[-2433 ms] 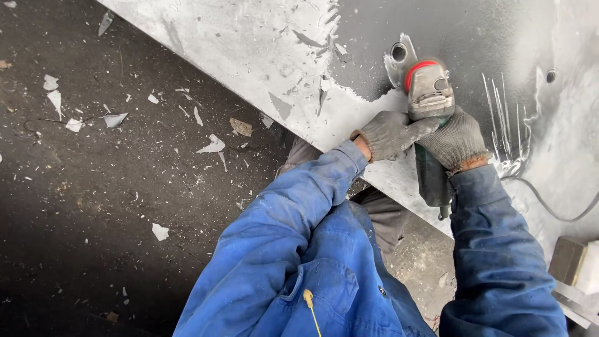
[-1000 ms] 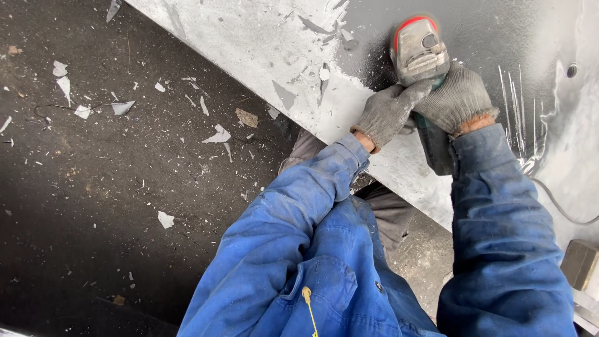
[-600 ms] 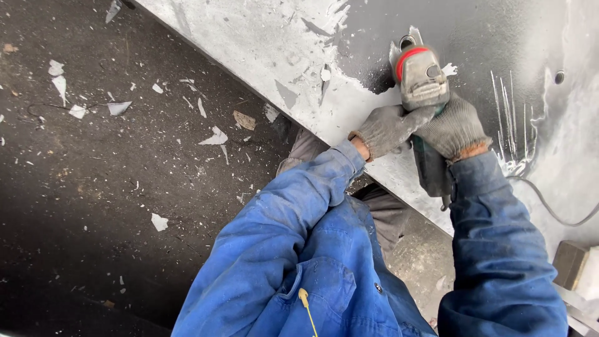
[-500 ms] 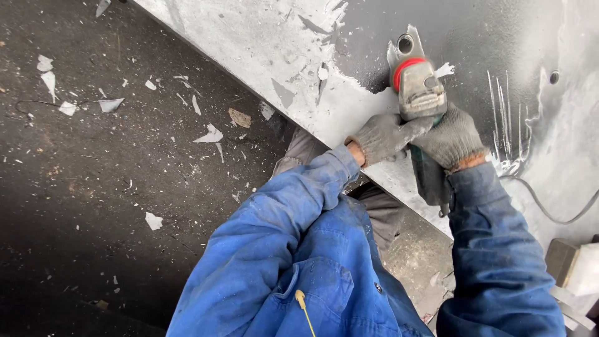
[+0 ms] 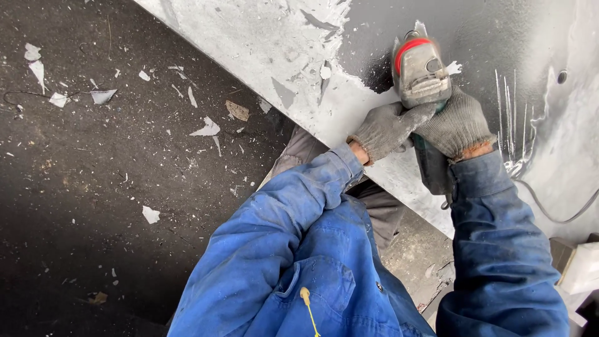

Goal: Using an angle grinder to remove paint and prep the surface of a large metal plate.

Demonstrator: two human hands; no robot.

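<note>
Both my hands wear grey knit gloves and grip an angle grinder (image 5: pixel 420 70) with a grey head and a red band. My left hand (image 5: pixel 389 129) wraps the front of its body from the left. My right hand (image 5: pixel 460 126) holds the dark rear body from the right. The grinder's head presses against a large metal panel (image 5: pixel 262 56), at the border between its pale scraped area and its dark painted area. My blue work sleeves fill the lower part of the view.
Dark floor (image 5: pixel 93 187) on the left is strewn with several pale paint flakes (image 5: pixel 208 128). A power cord (image 5: pixel 555 209) curls off at the right. A pale box (image 5: pixel 580 268) sits at the lower right edge.
The grinder has shifted back and forth along the edge of the dark paint, both hands staying on it. The view has swayed slightly.
</note>
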